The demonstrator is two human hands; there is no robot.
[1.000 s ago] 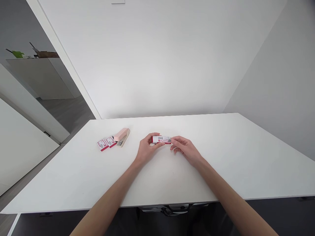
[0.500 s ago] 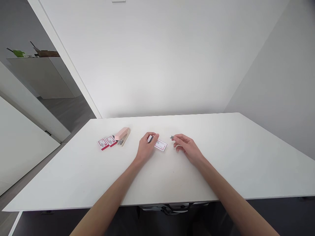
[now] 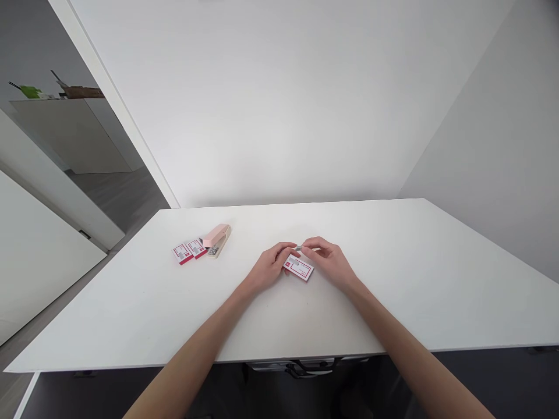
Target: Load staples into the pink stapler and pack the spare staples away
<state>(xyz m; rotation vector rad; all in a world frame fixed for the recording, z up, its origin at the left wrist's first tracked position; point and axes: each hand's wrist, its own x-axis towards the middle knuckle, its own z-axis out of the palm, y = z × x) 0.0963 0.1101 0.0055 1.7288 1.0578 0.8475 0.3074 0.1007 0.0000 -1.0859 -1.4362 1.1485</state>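
Observation:
My left hand [image 3: 271, 266] is closed around one end of a small white-and-red staple box [image 3: 299, 268], which sticks out toward the right. Between the two hands is a short grey strip of staples [image 3: 299, 248]. My right hand [image 3: 328, 261] pinches its right side with thumb and fingertips, and my left index finger reaches its left side. On the left of the table lies a pink-and-cream stapler [image 3: 218, 238], its top tilted up from the base. Two more staple boxes [image 3: 189, 251] lie side by side against it.
The white table [image 3: 371, 308] runs along a pale wall [image 3: 279, 116]. A dark space with some black objects shows under its front edge. On the far left, a doorway opens to a floor and a low cabinet [image 3: 70, 134].
My hands have come together over the table. The right hand moved left with the staples to meet the left fingers. The staple box shifted right and toward me.

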